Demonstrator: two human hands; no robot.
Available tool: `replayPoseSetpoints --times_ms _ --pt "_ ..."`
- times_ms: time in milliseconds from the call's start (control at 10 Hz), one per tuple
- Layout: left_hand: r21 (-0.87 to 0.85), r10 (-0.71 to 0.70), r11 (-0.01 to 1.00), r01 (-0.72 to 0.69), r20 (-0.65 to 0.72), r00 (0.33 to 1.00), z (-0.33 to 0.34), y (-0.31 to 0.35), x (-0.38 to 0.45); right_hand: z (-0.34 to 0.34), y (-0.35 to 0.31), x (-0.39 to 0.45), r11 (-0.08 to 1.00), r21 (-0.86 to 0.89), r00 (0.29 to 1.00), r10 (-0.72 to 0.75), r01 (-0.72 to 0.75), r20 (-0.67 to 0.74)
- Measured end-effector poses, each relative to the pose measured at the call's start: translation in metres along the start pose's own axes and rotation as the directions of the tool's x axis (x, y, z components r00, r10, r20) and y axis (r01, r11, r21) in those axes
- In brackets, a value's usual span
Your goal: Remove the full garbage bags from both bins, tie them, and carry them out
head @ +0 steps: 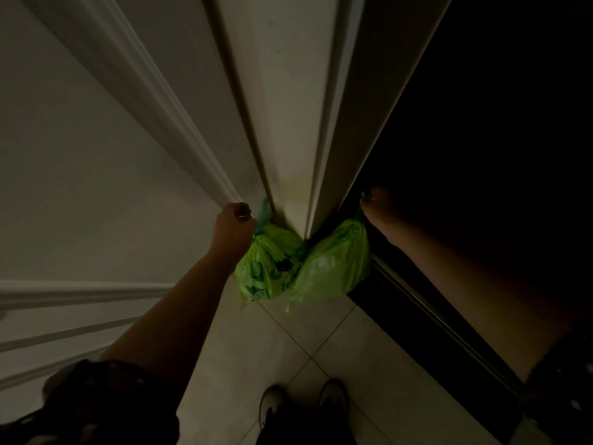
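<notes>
Pretty dim here; left hand (232, 226) has its fingers clenched round the top of one green garbage bag (268, 268); right hand (380, 208) grips the neck of the other bag (333, 263); both hang touching each other, just above the tiled floor (298, 354) by the white door frame (288, 123); shoes (305, 403) below.

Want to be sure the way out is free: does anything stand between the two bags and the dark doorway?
Nothing visible does. The left bag and the right bag hang at the door's edge, beside the opening, but that is too dark to see into.
</notes>
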State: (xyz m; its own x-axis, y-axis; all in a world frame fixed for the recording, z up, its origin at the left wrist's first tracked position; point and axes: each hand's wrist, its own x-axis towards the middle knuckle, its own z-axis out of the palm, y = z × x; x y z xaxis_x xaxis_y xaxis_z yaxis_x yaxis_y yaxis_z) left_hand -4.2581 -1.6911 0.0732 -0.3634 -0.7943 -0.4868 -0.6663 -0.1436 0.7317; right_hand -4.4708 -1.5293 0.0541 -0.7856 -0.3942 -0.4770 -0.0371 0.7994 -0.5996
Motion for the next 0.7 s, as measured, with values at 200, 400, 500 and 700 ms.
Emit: replayPoseSetpoints --times_ms 200,400,500,700 --pt "0.173 0.053 0.982 -0.076 0.135 0.989 0.007 -0.018 0.0 0.012 -0.002 0.002 0.998 0.061 0.991 -0.036 0.028 0.126" --pt "0.334 0.056 0.938 -0.091 0.113 0.992 0.001 -0.022 -0.008 0.005 0.002 0.0 0.999 -0.026 0.993 -0.038 0.041 0.111" --pt "0.356 0.06 0.93 -0.088 0.09 0.994 -0.005 -0.017 -0.016 -0.004 0.005 -0.007 0.993 -0.117 0.996 0.031 -0.02 0.09" --pt "0.339 0.072 0.937 -0.086 0.054 0.996 -0.016 -0.012 -0.046 -0.03 0.009 -0.052 0.999 -0.031 0.994 0.023 -0.02 0.106"
